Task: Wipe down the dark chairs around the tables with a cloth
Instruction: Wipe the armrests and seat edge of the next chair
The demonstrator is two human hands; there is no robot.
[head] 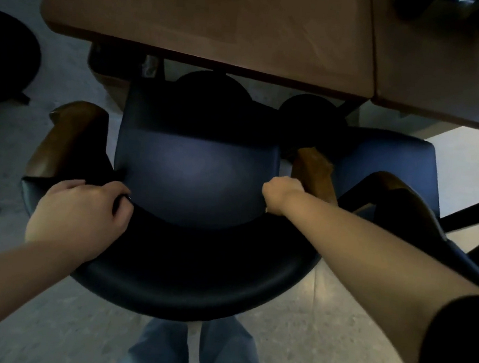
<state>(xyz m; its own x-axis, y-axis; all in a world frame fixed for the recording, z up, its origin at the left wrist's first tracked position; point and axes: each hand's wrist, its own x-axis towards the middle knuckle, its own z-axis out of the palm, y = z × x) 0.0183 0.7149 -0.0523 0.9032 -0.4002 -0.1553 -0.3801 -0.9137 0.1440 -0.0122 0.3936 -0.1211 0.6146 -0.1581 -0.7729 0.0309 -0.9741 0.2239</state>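
chair (196, 175): dark blue, padded seat and curved backrest, directly below, pushed toward the wooden table (210, 27), with wooden armrests at either side.
left hand (78, 211): curled over the top edge of the backrest at its left end, fingers wrapped onto the inner face, gripping it.
right hand (281, 194): closed into a fist at the right end of the backrest, just beside the right armrest (316, 173); cannot tell what is inside it.
cloth: not plainly visible; possibly bunched in the right fist, too hidden to say.
second chair (391, 161): same blue, just to the right, partly under the table.
handling: looks heavy and stiff in the frame, smooth vinyl-like upholstery, likely slippery under a damp cloth, yielding slightly on the padding.
where to hold: backrest rim or an armrest for steadying, wiping hand free to sweep seat and back.
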